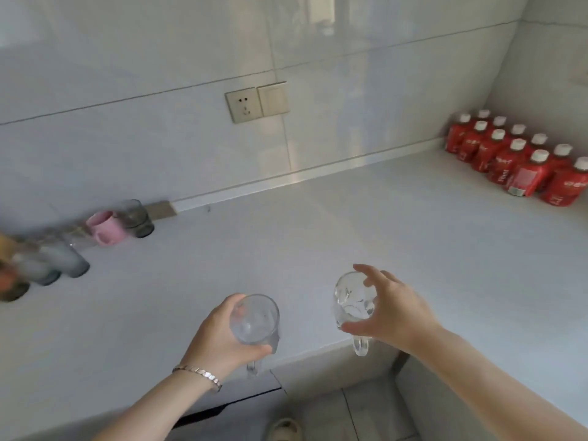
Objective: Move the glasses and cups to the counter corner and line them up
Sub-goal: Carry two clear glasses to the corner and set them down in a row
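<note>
Glasses fill both hands above the near edge of the counter (350, 218). The left hand (219, 335) is wrapped around a clear mug (254, 319), fingers curled under its base, mouth tipped toward the camera, its handle hanging below. A bracelet (199, 375) sits on that wrist. The right hand (391, 310) grips a second clear mug (351, 300) from the side, thumb low and fingers spread over the rim; this handle also points down.

Farther out, at the left along the wall, stands a blurred row of cups: a pink cup (106, 229), a dark glass (138, 218) just beside it, and grey tumblers (63, 257) nearer the frame edge. On the wall (159, 122) sits a socket (244, 105). Red bottles (512, 157) with white caps crowd the far right corner.
</note>
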`<state>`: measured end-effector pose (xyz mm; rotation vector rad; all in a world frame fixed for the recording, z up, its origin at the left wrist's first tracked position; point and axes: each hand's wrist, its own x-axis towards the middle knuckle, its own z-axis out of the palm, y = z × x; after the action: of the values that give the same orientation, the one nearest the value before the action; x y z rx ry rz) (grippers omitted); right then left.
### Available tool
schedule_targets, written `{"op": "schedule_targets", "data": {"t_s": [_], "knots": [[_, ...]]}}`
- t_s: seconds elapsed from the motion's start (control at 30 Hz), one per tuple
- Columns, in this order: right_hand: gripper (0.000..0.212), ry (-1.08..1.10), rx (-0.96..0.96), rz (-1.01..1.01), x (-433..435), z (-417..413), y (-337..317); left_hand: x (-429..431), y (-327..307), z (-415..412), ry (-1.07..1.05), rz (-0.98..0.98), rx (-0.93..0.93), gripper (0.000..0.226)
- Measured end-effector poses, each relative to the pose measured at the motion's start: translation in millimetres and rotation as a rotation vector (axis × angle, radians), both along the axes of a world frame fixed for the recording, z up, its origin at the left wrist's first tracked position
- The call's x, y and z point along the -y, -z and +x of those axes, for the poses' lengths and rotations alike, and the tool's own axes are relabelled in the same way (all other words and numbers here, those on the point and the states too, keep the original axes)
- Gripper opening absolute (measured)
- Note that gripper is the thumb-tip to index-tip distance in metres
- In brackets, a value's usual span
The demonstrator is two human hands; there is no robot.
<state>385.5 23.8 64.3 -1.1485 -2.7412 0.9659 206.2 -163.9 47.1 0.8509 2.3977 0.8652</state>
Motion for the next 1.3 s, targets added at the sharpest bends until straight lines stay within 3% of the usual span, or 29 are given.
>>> {"op": "schedule_targets", "data": {"t_s": [0.37, 0.63, 0.87, 1.03, 1.17, 1.3], "knots": [[0.094, -0.375, 0.030, 0.000, 129.0, -203.1, 3.2, 191.1, 4.8, -142.4, -0.417, 0.068, 0.010, 0.089], [0.095, -0.359, 0.066, -0.042, 190.6, -371.5, 32.5, 266.0, 38.1, -310.9, -0.449, 0.038, 0.069, 0.104], [0.095, -0.240, 0.065, -0.065, 202.4, -470.9, 53.5, 231.9, 54.5, -444.0, -0.264, -0.047, -0.026, 0.096], [0.096, -0.190, 0.104, -0.058, 197.7, -500.6, 66.8, 173.3, 71.3, -509.6, -0.078, -0.228, -0.194, 0.084], [0.096, -0.170, 0.146, -0.061, 189.2, -514.3, 73.8, 142.1, 83.4, -539.5, -0.021, -0.334, -0.242, 0.099], [0.095, -0.119, 0.149, -0.085, 181.3, -536.5, 84.6, 129.1, 92.3, -558.4, 0.018, -0.388, -0.263, 0.097]]}}
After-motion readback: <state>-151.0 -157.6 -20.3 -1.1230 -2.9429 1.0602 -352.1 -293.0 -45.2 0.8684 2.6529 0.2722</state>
